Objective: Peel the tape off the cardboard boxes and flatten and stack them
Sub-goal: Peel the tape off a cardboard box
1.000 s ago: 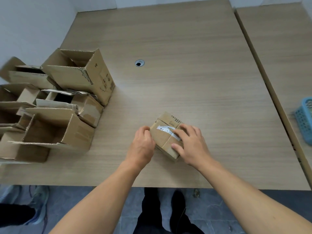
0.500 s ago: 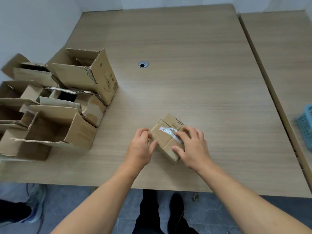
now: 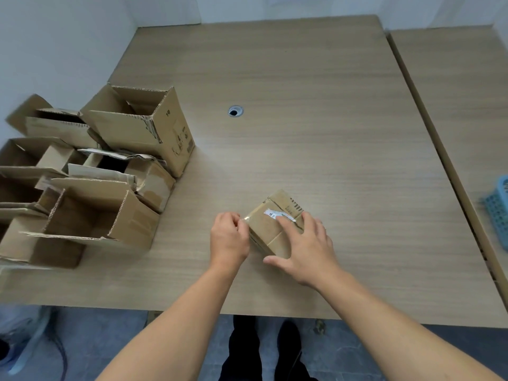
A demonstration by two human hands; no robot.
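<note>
Left hand [image 3: 228, 237] drawn back pinching clear tape [image 3: 244, 219], small box [image 3: 265, 229] labelled

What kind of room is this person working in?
Probably an office or plain workroom: a wide wooden desk with a round cable hole, a second desk beside it on the right, bare white walls, and opened cardboard boxes piled at the left.

Bright, even light, soft shadows, mild blur, wide-angle bending at edges.
</note>
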